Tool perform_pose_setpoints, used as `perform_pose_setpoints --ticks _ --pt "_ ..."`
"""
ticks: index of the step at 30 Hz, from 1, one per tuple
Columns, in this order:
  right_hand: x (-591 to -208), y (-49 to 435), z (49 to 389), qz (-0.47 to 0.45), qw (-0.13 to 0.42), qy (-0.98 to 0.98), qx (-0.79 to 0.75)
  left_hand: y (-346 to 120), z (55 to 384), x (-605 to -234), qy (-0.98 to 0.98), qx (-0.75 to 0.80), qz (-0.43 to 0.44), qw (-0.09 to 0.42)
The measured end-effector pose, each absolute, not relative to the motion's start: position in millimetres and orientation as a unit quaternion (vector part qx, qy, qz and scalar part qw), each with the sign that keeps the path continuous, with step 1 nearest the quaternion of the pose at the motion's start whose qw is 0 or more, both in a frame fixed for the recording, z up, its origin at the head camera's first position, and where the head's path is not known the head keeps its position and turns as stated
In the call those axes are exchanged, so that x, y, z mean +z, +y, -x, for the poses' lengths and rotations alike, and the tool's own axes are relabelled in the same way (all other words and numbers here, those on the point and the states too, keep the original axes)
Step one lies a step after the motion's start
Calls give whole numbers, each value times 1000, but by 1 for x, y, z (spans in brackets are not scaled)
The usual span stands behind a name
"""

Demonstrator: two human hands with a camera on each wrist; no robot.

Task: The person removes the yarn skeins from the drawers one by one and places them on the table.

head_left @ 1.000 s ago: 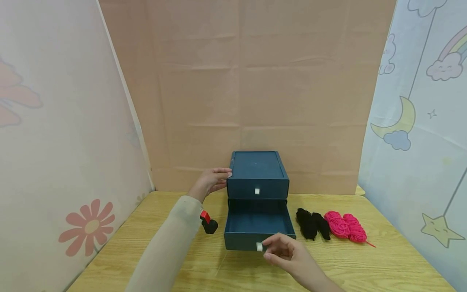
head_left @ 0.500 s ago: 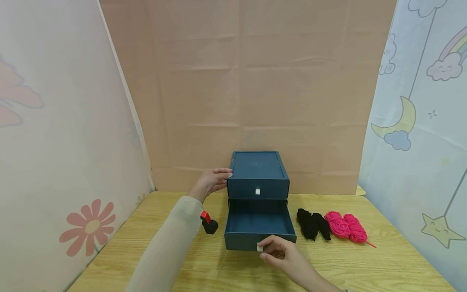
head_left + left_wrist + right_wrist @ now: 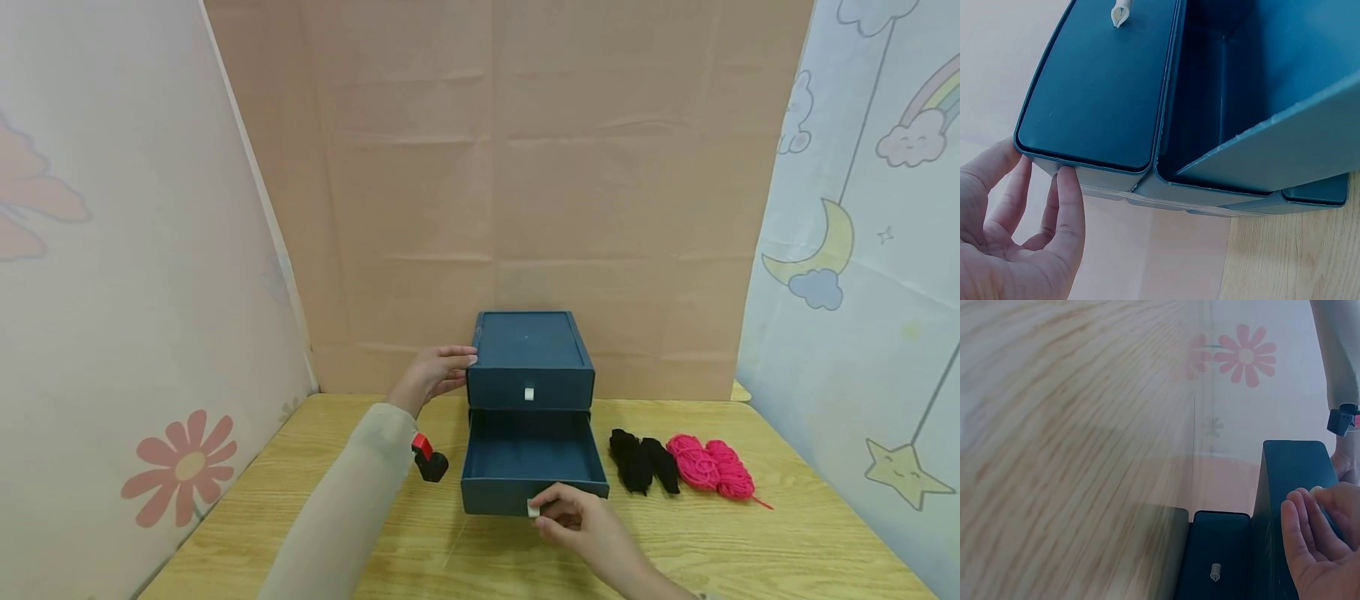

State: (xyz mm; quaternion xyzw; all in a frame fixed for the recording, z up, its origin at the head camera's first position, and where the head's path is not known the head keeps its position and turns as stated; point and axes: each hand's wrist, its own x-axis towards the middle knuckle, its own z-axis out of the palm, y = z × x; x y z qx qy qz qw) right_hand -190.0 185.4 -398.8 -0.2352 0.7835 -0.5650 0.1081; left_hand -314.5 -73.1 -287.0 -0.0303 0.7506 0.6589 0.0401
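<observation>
A dark blue drawer unit (image 3: 528, 337) stands on the table, its middle drawer (image 3: 532, 454) pulled out with nothing inside. My right hand (image 3: 588, 533) is in front of that drawer and pinches its small white pull tab (image 3: 533, 508) between thumb and index finger. In the right wrist view, the fingers (image 3: 1307, 531) largely cover the tab. My left hand (image 3: 435, 375) steadies the unit's upper left side with extended fingers. The left wrist view shows those fingertips (image 3: 1067, 178) against the casing beside the closed top drawer (image 3: 1097, 87), which has a white tab (image 3: 1121, 12).
Right of the unit lie black yarn (image 3: 637, 460) and pink yarn (image 3: 711, 465) on the wooden table (image 3: 765, 550). A black and red device (image 3: 429, 458) shows beside the left sleeve (image 3: 345, 500). A closed lower drawer (image 3: 1215, 550) appears in the right wrist view.
My right hand has shifted slightly left and its fingers have closed on the pull tab. The left hand and the drawer have stayed in place.
</observation>
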Motion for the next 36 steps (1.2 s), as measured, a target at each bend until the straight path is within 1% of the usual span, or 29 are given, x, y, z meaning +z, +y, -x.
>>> perform_pose_setpoints --ticks 17,27,36 --pt "-397 178 196 234 68 789 -563 -73 316 -288 750 660 23 41" --pt "-398 178 210 242 36 794 -557 -73 315 -289 751 659 22 38" --pt "-396 175 223 230 31 796 -560 -73 319 -289 746 664 28 43"
